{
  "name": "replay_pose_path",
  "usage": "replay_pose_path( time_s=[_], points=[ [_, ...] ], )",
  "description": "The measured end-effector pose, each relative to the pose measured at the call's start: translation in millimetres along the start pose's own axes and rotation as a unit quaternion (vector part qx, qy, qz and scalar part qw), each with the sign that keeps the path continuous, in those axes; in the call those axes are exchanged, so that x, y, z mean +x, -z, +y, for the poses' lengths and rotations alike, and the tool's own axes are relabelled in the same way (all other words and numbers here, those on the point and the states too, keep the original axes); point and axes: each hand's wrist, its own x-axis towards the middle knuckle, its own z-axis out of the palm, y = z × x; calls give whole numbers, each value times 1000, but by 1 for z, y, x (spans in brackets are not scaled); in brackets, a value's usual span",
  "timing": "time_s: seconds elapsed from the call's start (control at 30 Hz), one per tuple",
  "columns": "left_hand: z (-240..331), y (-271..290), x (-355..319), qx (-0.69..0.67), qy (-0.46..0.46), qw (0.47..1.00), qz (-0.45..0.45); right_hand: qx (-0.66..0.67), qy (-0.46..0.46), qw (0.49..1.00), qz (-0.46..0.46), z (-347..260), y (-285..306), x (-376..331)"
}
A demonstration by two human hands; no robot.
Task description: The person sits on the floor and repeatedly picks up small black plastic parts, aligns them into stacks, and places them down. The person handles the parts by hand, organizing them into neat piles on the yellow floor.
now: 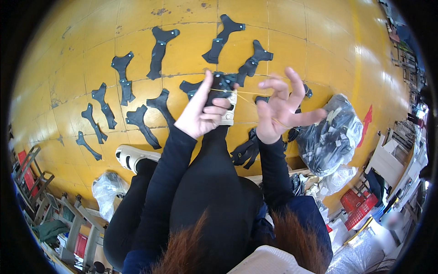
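A folded bundle of black fabric straps [221, 83] is gripped in my left hand [203, 108], thumb up along its side. A thin yellow rubber band [246, 93] runs from around the bundle across to my right hand [281, 107]. That hand has its fingers spread, with the band stretched on it and a strand across the palm; slight blur hides exactly which fingers hook it. Beneath the hands, more black straps [246, 148] lie on the floor, partly covered by my right forearm.
Several Y-shaped black fabric pieces [158, 52] lie spread in rows over the yellow floor [68, 68]. A large clear plastic bag [329, 137] of dark pieces stands at the right. A smaller plastic bag [108, 192] sits at the left, and red baskets [360, 212] stand farther right.
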Motion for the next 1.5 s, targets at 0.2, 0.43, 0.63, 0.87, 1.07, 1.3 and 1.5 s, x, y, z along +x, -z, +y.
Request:
replay_pose_path(
  time_s=[0.2,0.43,0.63,0.87,1.07,1.3,1.5],
  points=[
    [-4,-22,-4,535,-120,809,212,-240,25,969,-59,14,19,-6],
    [-22,-15,-15,530,46,845,43,-106,-196,962,159,21,25,30],
    [-8,-20,-23,403,-81,910,53,-90,-275,956,48,7,30,34],
    [-13,-32,-26,539,-160,814,149,-117,-219,948,-198,-5,1,21],
    [-8,-27,-25,531,-151,828,96,-136,-129,966,-177,-6,-2,27],
    [-13,-34,-22,435,-148,887,49,133,-155,977,62,-20,-8,8],
    [-15,-33,-16,480,-226,846,60,135,-363,917,95,-35,-12,15]
  ],
)
